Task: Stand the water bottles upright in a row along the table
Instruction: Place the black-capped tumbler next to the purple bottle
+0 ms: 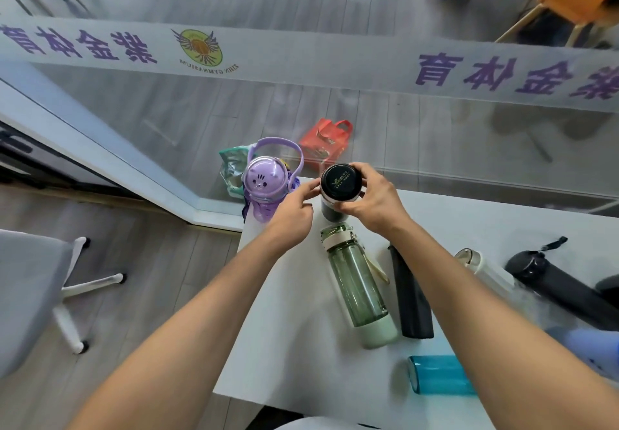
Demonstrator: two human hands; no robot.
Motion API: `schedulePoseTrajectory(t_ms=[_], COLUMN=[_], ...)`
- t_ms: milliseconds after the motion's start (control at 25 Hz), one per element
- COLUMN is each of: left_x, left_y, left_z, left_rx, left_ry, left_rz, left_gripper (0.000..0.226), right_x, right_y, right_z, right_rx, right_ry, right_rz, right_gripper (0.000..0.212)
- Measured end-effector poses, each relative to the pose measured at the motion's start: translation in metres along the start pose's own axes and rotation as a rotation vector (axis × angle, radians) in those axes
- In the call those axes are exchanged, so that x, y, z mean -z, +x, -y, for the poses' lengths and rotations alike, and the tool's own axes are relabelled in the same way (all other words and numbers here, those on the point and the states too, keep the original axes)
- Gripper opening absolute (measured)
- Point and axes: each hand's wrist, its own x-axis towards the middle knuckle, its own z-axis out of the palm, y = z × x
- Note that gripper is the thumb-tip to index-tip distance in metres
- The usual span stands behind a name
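Nearest on the white tabletop (288,346), a teal bottle (438,374) lies on its side, partly under the right forearm; I can't tell if anything is in it. Past it a clear green bottle (356,282) with a pale base lies flat and looks empty, and just to its right lies a slim black flask (410,299), opaque. Further right a white bottle (485,267) and a big dark flask (556,287) are also down, partly blurred.

At the far left corner, both hands are on a dark bottle with a black lid (341,182), which stands upright on the tabletop. The left hand (294,212) touches its side with the fingertips, a light grip; the right hand (375,200) is wrapped round the body below the lid, grasping it. Just to its left a purple bottle with a cat-face lid (264,183) already stands upright, handle raised.

So I'd judge this is the second bottle being settled into the row. Next the hands should let go once it is steady, then reach nearer for the green bottle, tip it up and set it beside the dark one. Beyond the table edge a red bag (326,141) sits on the floor.
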Motion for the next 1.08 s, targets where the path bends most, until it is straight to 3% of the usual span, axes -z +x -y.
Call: schedulePoseTrajectory(t_ms=[440,560,640,760,920,1080], left_x=[-0.004,-0.005,-0.01,-0.031,-0.066,-0.072], left_y=[0.001,0.003,0.0,-0.014,-0.036,-0.047], left_z=[0.012,0.018,0.028,0.055,0.07,0.069], left_rx=[0.002,0.018,0.086,0.279,0.577,0.55], left_ry=[-0.024,-0.038,-0.059,-0.078,-0.347,-0.463], left_rz=[0.019,0.0,-0.065,-0.092,0.061,0.193], left_gripper=[0.072,0.069,0.061,0.048,0.044,0.043], right_x=[-0.007,-0.004,0.0,-0.012,-0.044,-0.054], right_y=[-0.001,-0.003,-0.007,-0.036,-0.068,-0.077], right_z=[-0.006,-0.008,-0.019,-0.046,-0.071,-0.072], right_rx=[-0.033,-0.107,-0.267,-0.473,-0.558,-0.557], right_ry=[-0.028,-0.069,-0.14,-0.277,-0.347,-0.24], right_rz=[-0.009,-0.014,-0.011,0.068,0.171,0.101], right_gripper=[0.072,0.093,0.106,0.088,0.062,0.066])
